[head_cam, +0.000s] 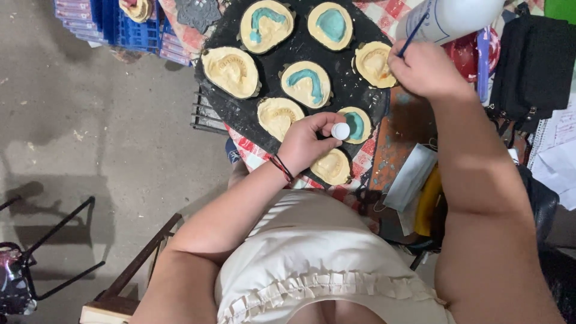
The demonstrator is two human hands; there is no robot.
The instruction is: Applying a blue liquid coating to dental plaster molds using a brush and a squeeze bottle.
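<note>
Concrete floor below, your left hand (306, 141) pinches a white cap (341, 131), right hand (423, 69) gripping a brush (414, 36); a slip could smear the moulds (306, 83).

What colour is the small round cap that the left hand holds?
The cap in the left hand is white; the head view shows it clearly.

Blue crates (129, 27) stood at top left; black pouch (534, 63) lay at right; face mask (411, 177) rested beside checkered cloth (255, 153).
</note>
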